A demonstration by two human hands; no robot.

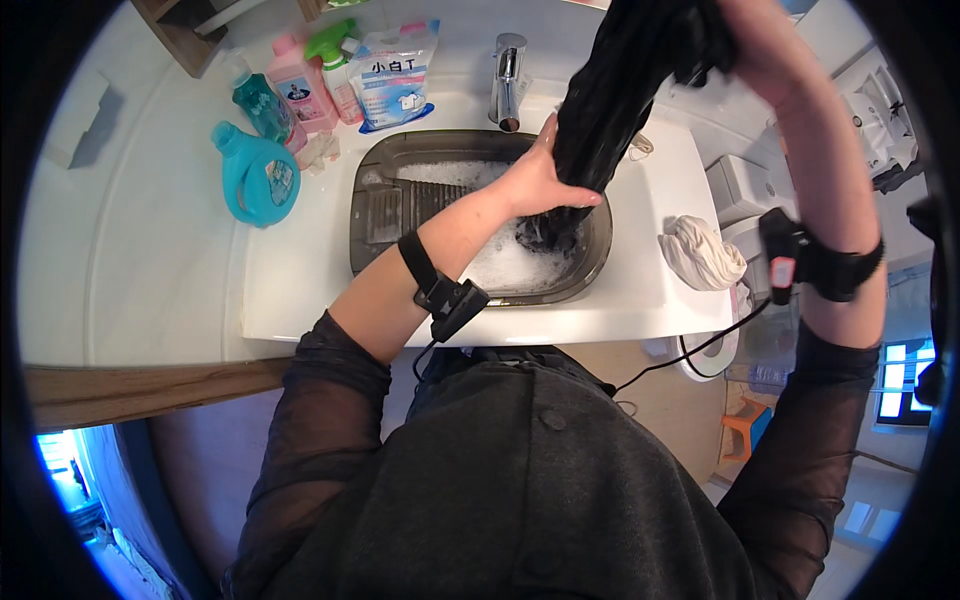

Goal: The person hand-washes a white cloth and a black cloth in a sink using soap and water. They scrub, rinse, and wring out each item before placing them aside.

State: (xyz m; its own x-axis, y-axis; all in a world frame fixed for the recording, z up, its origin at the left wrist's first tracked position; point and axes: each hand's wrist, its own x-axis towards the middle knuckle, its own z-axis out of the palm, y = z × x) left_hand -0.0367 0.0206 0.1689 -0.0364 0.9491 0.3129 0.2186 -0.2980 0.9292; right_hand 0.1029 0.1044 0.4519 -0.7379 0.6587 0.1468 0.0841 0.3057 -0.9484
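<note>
A wet black garment (611,97) hangs stretched from the upper right down into a grey plastic washbasin (480,298) of sudsy water. Wrapped around its lower part is my left hand (551,176), thumb towards me. My right hand (757,45) is raised at the top edge and holds the garment's upper end; its fingers are mostly hidden. The garment's lower end rests in the white foam (517,262). A ribbed washboard section (435,196) shows on the basin's left side.
A chrome faucet (509,82) stands behind the basin. A blue detergent jug (259,180), pink bottle (300,90), green-topped spray bottle (337,75), teal bottle (262,105) and printed pouch (397,79) stand left. A bunched cream cloth (703,253) lies on the counter's right.
</note>
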